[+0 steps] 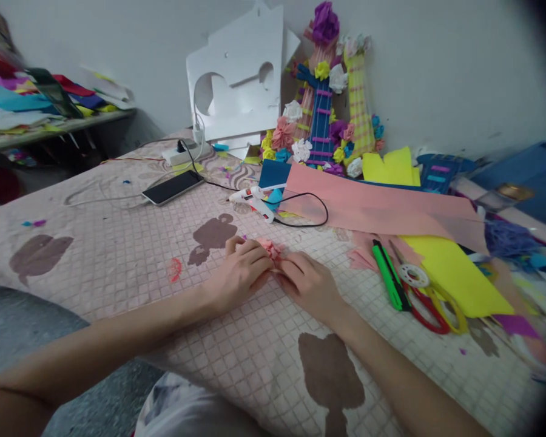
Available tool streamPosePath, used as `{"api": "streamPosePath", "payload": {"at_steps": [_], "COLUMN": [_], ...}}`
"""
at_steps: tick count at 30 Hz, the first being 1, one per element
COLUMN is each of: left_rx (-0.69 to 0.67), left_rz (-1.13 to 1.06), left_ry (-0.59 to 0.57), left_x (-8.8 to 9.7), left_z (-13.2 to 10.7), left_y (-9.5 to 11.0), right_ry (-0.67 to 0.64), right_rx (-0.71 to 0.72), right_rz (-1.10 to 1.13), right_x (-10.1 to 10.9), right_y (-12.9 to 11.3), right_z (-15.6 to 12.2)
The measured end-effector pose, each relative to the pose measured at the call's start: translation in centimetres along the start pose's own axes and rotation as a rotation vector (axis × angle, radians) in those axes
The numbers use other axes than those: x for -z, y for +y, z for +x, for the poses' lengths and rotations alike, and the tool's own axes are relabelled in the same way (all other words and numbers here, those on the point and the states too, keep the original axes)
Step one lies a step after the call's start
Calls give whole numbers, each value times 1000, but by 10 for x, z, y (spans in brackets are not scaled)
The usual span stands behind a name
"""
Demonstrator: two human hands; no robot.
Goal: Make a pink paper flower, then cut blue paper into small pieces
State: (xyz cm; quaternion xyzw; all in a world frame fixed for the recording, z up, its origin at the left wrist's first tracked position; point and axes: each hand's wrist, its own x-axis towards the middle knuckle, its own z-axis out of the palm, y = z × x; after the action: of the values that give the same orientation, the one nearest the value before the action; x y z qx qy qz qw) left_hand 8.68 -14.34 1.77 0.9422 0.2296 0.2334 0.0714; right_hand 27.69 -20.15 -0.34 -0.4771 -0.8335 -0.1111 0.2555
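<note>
In the middle of the frame, the left hand (243,273) and the right hand (313,288) are both pinching a little pink paper ruffle (270,247), each grip pressing its fingers together near the bottom. The top is already puffing out, so the bunching looks mostly done. Fingers are hiding the bottom, so I can't tell if it is holding together. Above, the glue gun (255,199) is lying untouched on the table (118,255). Paper flowers (284,131) are sitting at upper middle, looking all made.
</note>
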Motion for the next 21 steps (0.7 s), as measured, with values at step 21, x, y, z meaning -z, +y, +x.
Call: {"api": "streamPosePath", "payload": {"at_steps": [21], "left_rx": [-4], "left_rz": [-9], "left_ry": [51], "left_x": [-6], "left_z": [-2], "left_y": [-5], "right_ry": [-43], "right_rx": [13], "right_rz": [9], "right_x": [2], "right_y": [0], "right_z": [1]}}
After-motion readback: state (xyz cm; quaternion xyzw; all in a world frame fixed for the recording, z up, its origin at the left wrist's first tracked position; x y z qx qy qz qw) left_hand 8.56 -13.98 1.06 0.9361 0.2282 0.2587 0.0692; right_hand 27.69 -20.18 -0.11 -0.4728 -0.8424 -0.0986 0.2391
